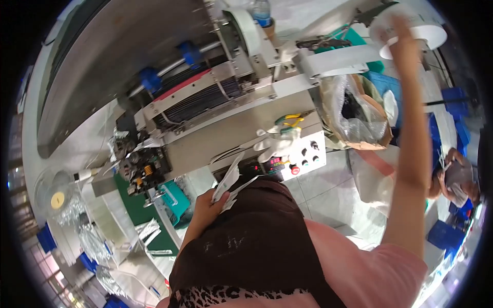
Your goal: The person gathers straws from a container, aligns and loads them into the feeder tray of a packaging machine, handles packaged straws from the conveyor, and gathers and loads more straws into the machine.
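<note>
My left hand point(206, 208) is closed around thin white sheets point(229, 181) that look like folded paper, in front of the dark apron point(241, 220). My right arm stretches far up to the right. There my right hand point(403, 38), smeared by motion, is over a large white reel point(432, 35), and its fingers cannot be made out clearly. From the reel a wide white band point(341, 57) runs left to the machine point(205, 100). A pair of white gloves point(275, 143) and yellow-handled pliers point(291, 120) lie on the machine's front ledge, near the control panel point(311, 154).
Below the band stands a carton lined with clear plastic point(354, 113). A bottle point(262, 13) is on the machine's far side. A teal basket point(175, 200) sits at the left, near a mechanical unit point(141, 167). Another person point(457, 177) is at the far right.
</note>
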The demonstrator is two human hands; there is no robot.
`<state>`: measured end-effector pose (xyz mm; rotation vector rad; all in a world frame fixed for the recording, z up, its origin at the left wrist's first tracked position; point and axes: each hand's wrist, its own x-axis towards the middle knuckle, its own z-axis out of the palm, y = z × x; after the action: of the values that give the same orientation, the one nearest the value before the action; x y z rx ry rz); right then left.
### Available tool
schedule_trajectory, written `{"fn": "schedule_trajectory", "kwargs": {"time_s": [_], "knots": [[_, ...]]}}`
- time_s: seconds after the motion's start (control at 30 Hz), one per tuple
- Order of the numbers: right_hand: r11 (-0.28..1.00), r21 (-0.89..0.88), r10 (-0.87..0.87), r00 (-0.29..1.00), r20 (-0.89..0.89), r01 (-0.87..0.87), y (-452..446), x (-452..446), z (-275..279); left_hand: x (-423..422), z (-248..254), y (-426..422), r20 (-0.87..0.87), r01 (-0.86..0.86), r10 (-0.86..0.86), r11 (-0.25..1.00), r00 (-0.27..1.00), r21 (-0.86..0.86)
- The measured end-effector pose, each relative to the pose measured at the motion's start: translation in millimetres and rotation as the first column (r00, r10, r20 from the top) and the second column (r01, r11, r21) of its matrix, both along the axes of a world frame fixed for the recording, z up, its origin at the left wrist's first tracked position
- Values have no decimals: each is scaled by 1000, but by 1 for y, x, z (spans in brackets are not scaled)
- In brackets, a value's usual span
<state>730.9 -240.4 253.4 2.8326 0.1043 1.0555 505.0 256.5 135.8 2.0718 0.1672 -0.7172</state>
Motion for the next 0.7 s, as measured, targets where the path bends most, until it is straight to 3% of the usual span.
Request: {"fn": "schedule_trajectory", "kwargs": {"time_s": [0.07, 0.13, 0.17, 0.2, 0.27, 0.3, 0.37, 0.47, 0.6, 0.67, 0.7], "knots": [[970, 242, 92, 938, -334, -9, 62, -54, -92, 1, 5, -3, 68, 53, -57, 997, 996, 64], [964, 256, 130, 720, -681, 68, 110, -126, -193, -2, 0, -2, 135, 72, -78, 996, 988, 42], [873, 435, 237, 588, -774, 221, 133, -157, -206, -4, -1, -1, 115, 47, -47, 999, 992, 2], [867, 436, 236, 571, -786, 242, 137, -183, -244, -5, -1, 0, 94, 23, -20, 999, 995, -32], [798, 397, 154, 482, -863, 455, 135, -211, -272, -5, 1, 3, 48, 32, -33, 999, 998, 22], [793, 398, 154, 479, -864, 462, 133, -218, -282, -4, 1, 3, 22, 20, -21, 1000, 1000, 23], [730, 351, -109, 607, -787, 586, 129, -228, -293, -3, 3, 3, -5, 18, -18, 999, 1000, 28], [781, 262, -157, 584, -796, 566, 127, -222, -299, 1, 5, 0, -3, 47, -47, 998, 999, 32], [853, 167, -81, 443, -893, 493, 119, -209, -317, 6, 7, -1, 71, 140, -144, 988, 987, 58], [843, 193, -88, 483, -871, 502, 119, -210, -327, 6, 6, 0, 79, 166, -173, 983, 982, 83], [786, 213, -84, 442, -893, 580, 119, -209, -333, 5, 4, 0, 80, 150, -155, 987, 985, 63]]}}
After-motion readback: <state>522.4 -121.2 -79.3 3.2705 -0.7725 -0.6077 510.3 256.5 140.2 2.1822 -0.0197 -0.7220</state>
